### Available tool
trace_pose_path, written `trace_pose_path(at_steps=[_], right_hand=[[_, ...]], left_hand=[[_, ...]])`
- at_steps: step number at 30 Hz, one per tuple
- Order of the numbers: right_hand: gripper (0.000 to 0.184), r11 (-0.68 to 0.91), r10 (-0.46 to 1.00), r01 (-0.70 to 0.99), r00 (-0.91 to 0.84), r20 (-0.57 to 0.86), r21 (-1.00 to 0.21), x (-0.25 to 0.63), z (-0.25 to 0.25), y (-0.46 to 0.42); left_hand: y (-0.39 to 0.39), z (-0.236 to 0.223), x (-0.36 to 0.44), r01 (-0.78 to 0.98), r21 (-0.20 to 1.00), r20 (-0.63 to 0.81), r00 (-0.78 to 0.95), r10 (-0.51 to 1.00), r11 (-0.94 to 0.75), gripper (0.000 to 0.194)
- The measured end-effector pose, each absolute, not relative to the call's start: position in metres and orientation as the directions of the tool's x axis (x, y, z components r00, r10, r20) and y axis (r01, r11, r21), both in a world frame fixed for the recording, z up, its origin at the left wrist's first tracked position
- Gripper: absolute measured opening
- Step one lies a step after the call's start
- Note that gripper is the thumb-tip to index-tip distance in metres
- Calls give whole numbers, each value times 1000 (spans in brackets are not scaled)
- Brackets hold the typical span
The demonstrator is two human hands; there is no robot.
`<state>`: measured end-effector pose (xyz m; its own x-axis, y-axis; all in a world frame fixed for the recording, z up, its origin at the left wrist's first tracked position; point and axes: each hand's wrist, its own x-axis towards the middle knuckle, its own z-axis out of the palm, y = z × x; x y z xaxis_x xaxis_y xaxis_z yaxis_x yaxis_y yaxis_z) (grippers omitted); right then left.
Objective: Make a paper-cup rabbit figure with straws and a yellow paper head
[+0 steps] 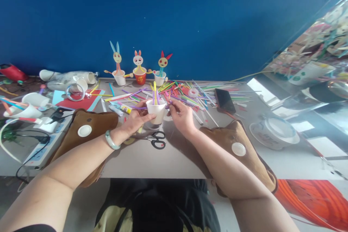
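Observation:
A white paper cup point(157, 110) stands upright in front of me, with yellow and purple straws point(155, 95) sticking up out of it. My left hand point(138, 119) is closed around the cup's left side. Beyond those fingers, a purple straw juts out to the left of the cup. At the cup's right side my right hand point(181, 114) pinches a small purple straw piece point(169, 104) close to the wall. Whether that piece passes through the wall I cannot tell. Black-handled scissors point(158, 140) lie just below the cup, near a yellow glue stick point(125, 109).
Three rabbit-faced cup figures point(140, 77) stand along the blue wall. Loose coloured straws point(179, 90) spread behind the cup. A phone point(225, 100) and a lidded bowl point(274, 133) are on the right. Brown cushions point(94, 127) lie under my forearms; a power strip point(47, 148) is left.

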<state>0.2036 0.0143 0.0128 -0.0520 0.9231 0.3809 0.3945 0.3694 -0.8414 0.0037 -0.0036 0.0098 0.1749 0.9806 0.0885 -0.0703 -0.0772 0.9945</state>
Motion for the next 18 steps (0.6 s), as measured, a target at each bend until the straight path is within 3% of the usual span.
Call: trace_pose_path(at_steps=[5, 18], right_hand=[[20, 408, 903, 483, -87, 421, -775, 205, 12, 15], [21, 558, 805, 611, -232, 546, -561, 209, 7, 19]], left_hand=[[-4, 8, 3, -60, 998, -2, 141, 990, 11, 68], [-5, 12, 5, -83, 995, -43, 123, 991, 54, 66]])
